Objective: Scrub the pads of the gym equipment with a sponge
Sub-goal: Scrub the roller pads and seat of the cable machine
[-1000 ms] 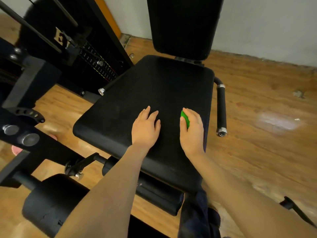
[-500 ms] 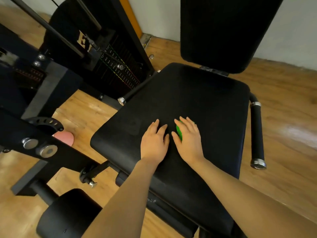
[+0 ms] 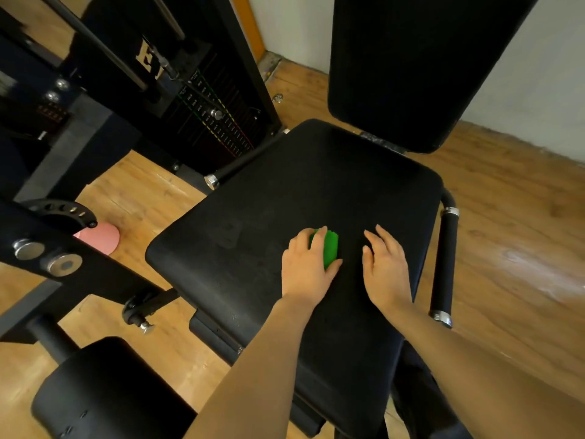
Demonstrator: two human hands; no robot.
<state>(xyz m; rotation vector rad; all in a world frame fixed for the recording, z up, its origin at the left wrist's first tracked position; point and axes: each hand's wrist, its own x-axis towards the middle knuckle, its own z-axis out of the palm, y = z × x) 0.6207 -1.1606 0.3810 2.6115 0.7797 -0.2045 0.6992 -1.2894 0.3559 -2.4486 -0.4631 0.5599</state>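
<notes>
The black seat pad (image 3: 278, 191) of a gym machine fills the middle of the view, with the upright black back pad (image 3: 411, 58) behind it. On the seat's front half lies a green sponge (image 3: 330, 248). My left hand (image 3: 305, 270) grips the sponge, fingers over its top and thumb along its near side, and presses it on the pad. To the right, a short gap away, my right hand (image 3: 384, 267) rests flat on the seat with its fingers spread and holds nothing.
Black grip handles flank the seat, right (image 3: 443, 264) and left (image 3: 240, 163). A weight stack (image 3: 215, 115) and black frame stand at the left. A round leg pad (image 3: 95, 391) sits bottom left. A pink object (image 3: 103, 237) lies on the wooden floor.
The sponge has passed from my right hand to my left hand. My right hand has moved away to the right and now lies flat. The camera has moved closer to the seat.
</notes>
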